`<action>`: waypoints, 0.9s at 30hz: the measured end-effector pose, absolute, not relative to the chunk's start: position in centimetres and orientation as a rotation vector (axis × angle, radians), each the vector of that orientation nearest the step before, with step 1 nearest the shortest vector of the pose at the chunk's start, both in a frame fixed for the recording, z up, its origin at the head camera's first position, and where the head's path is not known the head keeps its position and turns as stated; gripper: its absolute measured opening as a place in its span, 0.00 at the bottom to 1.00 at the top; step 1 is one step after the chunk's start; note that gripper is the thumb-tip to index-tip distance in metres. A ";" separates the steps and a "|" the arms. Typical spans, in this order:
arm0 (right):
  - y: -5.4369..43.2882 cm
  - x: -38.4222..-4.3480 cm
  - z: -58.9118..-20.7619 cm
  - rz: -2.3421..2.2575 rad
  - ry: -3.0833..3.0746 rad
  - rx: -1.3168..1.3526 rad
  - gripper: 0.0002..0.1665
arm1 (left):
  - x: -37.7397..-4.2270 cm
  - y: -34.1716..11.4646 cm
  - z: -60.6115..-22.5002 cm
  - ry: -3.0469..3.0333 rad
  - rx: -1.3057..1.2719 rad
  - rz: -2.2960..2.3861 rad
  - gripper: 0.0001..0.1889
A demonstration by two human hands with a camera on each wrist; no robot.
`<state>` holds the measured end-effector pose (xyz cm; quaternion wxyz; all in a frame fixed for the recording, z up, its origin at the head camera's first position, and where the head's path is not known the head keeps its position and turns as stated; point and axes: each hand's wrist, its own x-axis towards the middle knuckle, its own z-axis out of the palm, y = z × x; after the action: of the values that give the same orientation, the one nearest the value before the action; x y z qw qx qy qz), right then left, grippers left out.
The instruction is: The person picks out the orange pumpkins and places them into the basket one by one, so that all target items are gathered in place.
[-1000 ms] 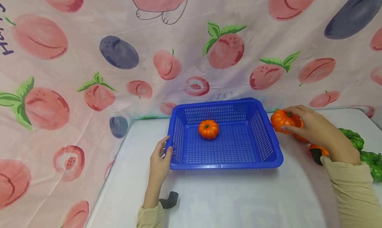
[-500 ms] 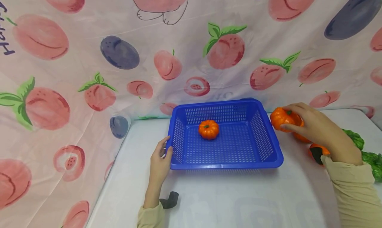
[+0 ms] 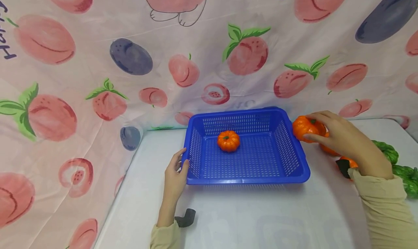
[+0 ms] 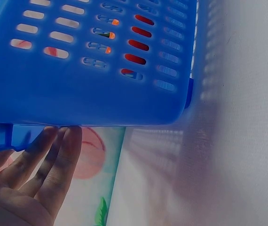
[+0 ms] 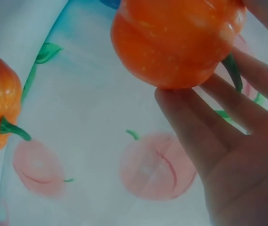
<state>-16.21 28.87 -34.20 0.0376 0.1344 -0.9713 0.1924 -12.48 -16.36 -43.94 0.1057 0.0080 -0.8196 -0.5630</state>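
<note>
A blue plastic basket [image 3: 241, 181] stands on the white table, with one small orange pumpkin [image 3: 228, 141] inside. At its left rim, my left hand [image 3: 176, 180] rests thumb and fingertips on the edge; the left wrist view shows these fingers [image 4: 61, 165] extended, their tips partly hidden by the rim. My right hand [image 3: 339, 135] holds a second orange pumpkin [image 3: 303, 128] between thumb and fingers, beside the basket's right rim. In the right wrist view this held pumpkin [image 5: 176, 42] shows its green stem between the fingers.
Behind the right hand lies another orange pumpkin [image 3: 328, 149], partly hidden. Near the right sleeve are an orange item with a dark leaf [image 3: 344, 167] and green bumpy vegetables [image 3: 406, 182]. A dark bent piece [image 3: 187, 218] sits by the left wrist. A fruit-print cloth [image 3: 209, 60] hangs behind.
My right hand has moved slightly left and up with the pumpkin, closer to the basket's right rim. The left hand and the basket have stayed in place.
</note>
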 end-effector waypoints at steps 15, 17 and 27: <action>27.6 -16.4 -34.4 0.623 -2.951 0.451 0.41 | -12.5 -16.3 -43.9 -2.416 0.028 -1.654 0.22; 27.4 -16.5 -34.3 0.631 -2.960 0.446 0.41 | -12.5 -16.3 -44.0 -2.414 0.027 -1.657 0.22; 26.4 -16.6 -34.1 0.636 -2.951 0.474 0.39 | -12.6 -16.4 -44.1 -2.414 0.030 -1.659 0.21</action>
<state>-16.58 26.43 -34.14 0.0429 0.1549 -0.9648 0.2080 -12.61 -16.37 -44.08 0.1060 0.0103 -0.8194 -0.5632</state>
